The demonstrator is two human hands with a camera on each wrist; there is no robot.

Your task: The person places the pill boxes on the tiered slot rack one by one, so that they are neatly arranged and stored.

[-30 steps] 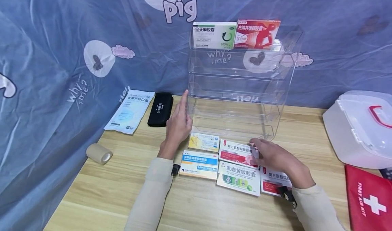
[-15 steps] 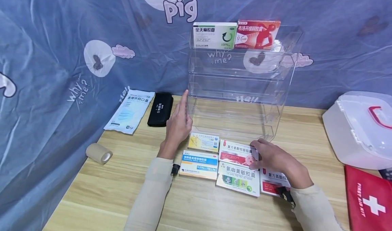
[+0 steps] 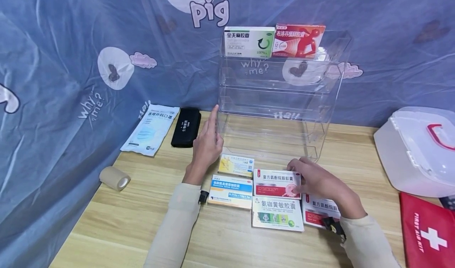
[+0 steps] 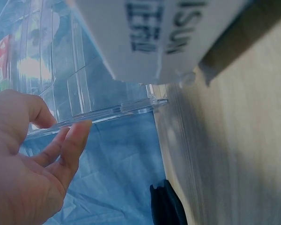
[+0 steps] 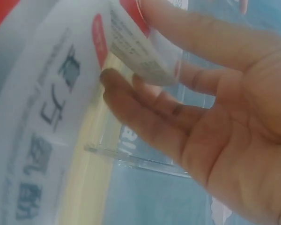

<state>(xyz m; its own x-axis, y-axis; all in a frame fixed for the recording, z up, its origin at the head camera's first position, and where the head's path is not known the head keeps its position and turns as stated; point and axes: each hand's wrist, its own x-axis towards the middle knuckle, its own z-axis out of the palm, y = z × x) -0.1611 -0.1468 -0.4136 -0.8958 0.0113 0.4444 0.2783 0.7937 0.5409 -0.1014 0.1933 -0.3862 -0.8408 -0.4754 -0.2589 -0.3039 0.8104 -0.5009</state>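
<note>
My left hand (image 3: 207, 145) is at the left side of a clear plastic display rack (image 3: 270, 122); in the left wrist view, thumb and fingers pinch the edge of its side panel (image 4: 103, 114). My right hand (image 3: 318, 181) grips the right end of a red-and-white medicine box (image 3: 271, 183), thumb in front and fingers behind. Just below that box lies a white-and-green medicine box (image 3: 277, 212). Another red-and-white medicine box (image 3: 320, 210) is under my right wrist, partly hidden. To the left lie a blue-and-white medicine box (image 3: 231, 191) and a smaller yellow-and-white one (image 3: 236, 164).
A green-and-white box (image 3: 249, 42) and a red box (image 3: 298, 41) stand on the rack's top tier. At left are a mask packet (image 3: 150, 130), a black case (image 3: 186, 127) and a tan bandage roll (image 3: 115, 178). A white lidded container (image 3: 416, 153) and red first aid pouch (image 3: 430, 228) are at right.
My right hand has tilted the red-and-white box up and drawn it slightly toward me. The white-and-green box has shifted and turned slightly with it. My left hand has stayed put.
</note>
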